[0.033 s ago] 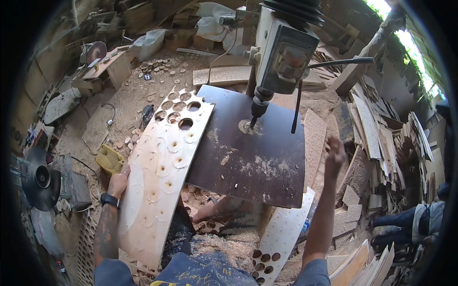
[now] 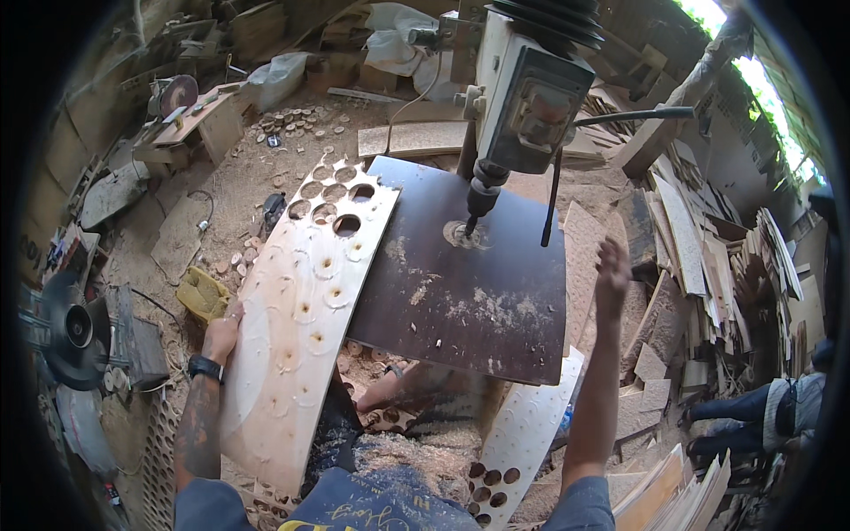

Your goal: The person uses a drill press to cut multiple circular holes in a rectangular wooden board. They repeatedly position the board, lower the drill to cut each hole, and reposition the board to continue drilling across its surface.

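My left hand (image 2: 223,334), with a dark watch at its wrist, grips the left edge of a long pale plywood board (image 2: 288,323). Rows of round holes fill the board's far end, and shallow circular marks with small drilled pits run down the rest. Its right edge lies along the dark work table (image 2: 443,310) of a drill press (image 2: 531,106). Above that table hangs the chuck (image 2: 482,190), over a round worn patch. My right hand (image 2: 613,273) is raised right of the table, empty, fingers stretched out.
Another perforated board (image 2: 531,429) leans at the table's near right. Stacked offcuts (image 2: 708,257) crowd the right side, where a person's legs (image 2: 730,425) show. A fan (image 2: 78,327) stands at left, near a yellow lump (image 2: 204,294). Wooden discs (image 2: 301,124) litter the sawdust-covered floor.
My right hand has shifted slightly left and its fingers have spread from a looser curl. The board in my left hand has moved very slightly.
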{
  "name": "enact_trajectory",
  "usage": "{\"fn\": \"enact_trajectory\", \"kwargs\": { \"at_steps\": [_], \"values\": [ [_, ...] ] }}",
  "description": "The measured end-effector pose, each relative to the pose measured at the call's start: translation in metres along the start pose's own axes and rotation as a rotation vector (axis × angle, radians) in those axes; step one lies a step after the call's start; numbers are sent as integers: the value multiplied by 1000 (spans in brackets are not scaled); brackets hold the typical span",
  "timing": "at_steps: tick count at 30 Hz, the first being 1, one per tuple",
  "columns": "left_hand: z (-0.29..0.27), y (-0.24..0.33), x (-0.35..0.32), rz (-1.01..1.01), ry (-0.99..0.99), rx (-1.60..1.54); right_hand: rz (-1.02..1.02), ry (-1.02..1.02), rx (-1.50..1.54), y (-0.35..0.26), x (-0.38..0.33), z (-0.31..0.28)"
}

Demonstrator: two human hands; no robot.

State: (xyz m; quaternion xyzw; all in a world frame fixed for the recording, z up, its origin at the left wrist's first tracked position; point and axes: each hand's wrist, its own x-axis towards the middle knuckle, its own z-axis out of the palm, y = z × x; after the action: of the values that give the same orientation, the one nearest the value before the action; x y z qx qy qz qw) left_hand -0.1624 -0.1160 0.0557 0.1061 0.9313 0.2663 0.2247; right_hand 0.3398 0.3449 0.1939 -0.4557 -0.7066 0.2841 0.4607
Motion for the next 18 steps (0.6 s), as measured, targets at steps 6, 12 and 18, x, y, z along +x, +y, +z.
{"fn": "enact_trajectory", "kwargs": {
  "at_steps": [6,12,18],
  "values": [
    [6,18,14,22,-54,-261,196,-397,-57,-61,-5,69],
    [27,24,19,-7,-252,-851,-189,-13,-54,-148,-26,6],
    [55,65,-53,-2,-331,-929,-592,385,-502,-219,81,7]
  ]
}}
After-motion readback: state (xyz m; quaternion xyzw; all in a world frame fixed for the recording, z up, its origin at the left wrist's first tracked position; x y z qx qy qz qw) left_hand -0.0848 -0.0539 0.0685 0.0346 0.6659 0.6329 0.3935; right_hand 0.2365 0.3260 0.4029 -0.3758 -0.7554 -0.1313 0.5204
